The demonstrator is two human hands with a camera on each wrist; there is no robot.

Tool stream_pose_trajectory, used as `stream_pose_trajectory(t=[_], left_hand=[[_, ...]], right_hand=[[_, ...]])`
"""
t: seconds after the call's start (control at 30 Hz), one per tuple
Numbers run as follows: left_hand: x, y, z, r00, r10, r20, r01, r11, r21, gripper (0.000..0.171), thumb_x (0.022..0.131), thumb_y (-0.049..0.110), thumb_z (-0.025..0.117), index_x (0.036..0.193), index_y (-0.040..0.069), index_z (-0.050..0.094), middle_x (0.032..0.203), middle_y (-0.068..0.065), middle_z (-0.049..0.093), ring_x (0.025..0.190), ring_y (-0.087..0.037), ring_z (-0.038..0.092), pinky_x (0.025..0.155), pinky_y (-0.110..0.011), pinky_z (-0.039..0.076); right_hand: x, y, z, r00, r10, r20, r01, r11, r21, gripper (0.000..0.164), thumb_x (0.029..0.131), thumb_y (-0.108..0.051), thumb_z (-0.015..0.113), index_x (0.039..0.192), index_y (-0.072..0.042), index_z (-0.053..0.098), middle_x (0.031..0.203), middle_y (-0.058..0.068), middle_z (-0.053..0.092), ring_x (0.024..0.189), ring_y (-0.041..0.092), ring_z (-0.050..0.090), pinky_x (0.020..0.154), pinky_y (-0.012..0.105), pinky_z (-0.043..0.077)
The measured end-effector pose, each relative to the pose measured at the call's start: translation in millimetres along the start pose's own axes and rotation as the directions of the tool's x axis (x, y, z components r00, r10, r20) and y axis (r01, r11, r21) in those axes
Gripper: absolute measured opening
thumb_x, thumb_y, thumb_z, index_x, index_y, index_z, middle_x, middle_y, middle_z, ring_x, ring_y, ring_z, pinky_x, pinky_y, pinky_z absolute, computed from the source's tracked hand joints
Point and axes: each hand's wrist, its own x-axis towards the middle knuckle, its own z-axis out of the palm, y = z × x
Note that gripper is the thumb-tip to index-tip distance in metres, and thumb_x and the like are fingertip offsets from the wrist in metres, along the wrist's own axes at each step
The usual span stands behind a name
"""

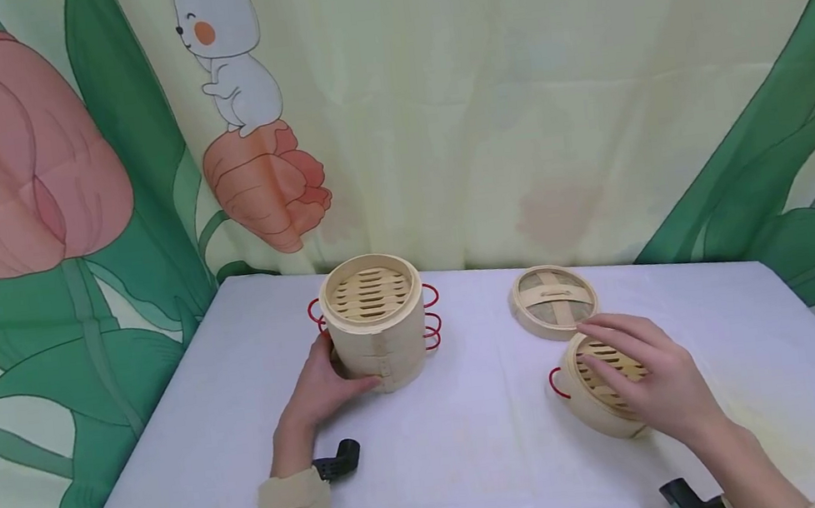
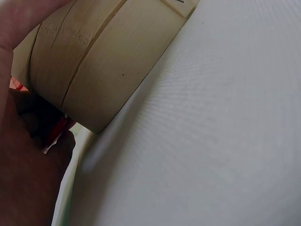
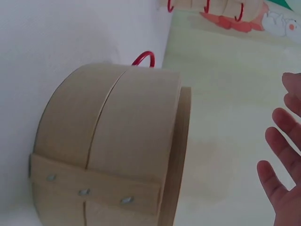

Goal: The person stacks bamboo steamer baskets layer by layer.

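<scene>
A stack of bamboo steamer baskets (image 1: 404, 342) with red side handles stands at the table's back left, a slatted tray on top. My left hand (image 1: 320, 388) holds its lower left side, the thumb across the front near the base. In the left wrist view the fingers reach behind the pale bamboo wall (image 2: 110, 61). On the right, my right hand (image 1: 659, 380) hovers with spread fingers over a single bamboo steamer basket (image 1: 597, 407). Its slats are partly hidden by that hand. In the right wrist view the fingers (image 3: 284, 146) are apart from the basket wall (image 3: 127, 122).
A round bamboo steamer lid (image 1: 553, 298) with a strap handle lies just behind the single basket. Everything stands on a white-covered table (image 1: 492, 462). A printed curtain (image 1: 474, 112) with flowers and a rabbit hangs behind its back edge.
</scene>
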Motion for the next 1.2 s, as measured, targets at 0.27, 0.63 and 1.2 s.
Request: stream_pose_trajectory(t=[0.27,0.63,1.2], left_hand=[[-1.6,3.3,1.1,1.000,-0.028,-0.003,0.028,0.999,0.014,0.105,0.053,0.042,0.090,0.136,0.010,0.034,0.129,-0.005,0.046,0.120,-0.020,0.041,0.102,-0.041,0.030],[-2.5,17.3,-3.9,0.999,-0.015,0.033,0.016,1.000,-0.022,0.102,0.058,0.026,0.090,0.139,0.007,0.031,0.132,-0.009,0.044,0.123,-0.023,0.040,0.104,-0.044,0.028],[-10.7,46.6,-7.5,0.998,-0.049,0.042,0.050,0.999,-0.021,0.098,0.061,0.019,0.089,0.139,0.004,0.031,0.132,-0.012,0.044,0.123,-0.025,0.040,0.104,-0.042,0.028]], right_hand=[[-16.5,4.3,-16.9,0.987,0.128,0.092,-0.121,0.990,-0.077,0.049,0.062,0.004,0.080,0.109,-0.007,0.069,0.113,0.004,0.060,0.110,0.008,0.048,0.093,0.008,0.032],[-44.9,16.3,-27.2,0.966,0.223,0.134,-0.212,0.973,-0.090,0.050,0.063,0.008,0.080,0.109,-0.010,0.069,0.112,0.005,0.060,0.112,-0.001,0.043,0.089,0.003,0.030],[-68.2,36.2,-47.8,0.930,0.199,0.308,-0.210,0.978,0.001,0.057,0.059,0.002,0.085,0.111,-0.012,0.067,0.120,0.001,0.056,0.117,0.004,0.040,0.092,0.006,0.028]])
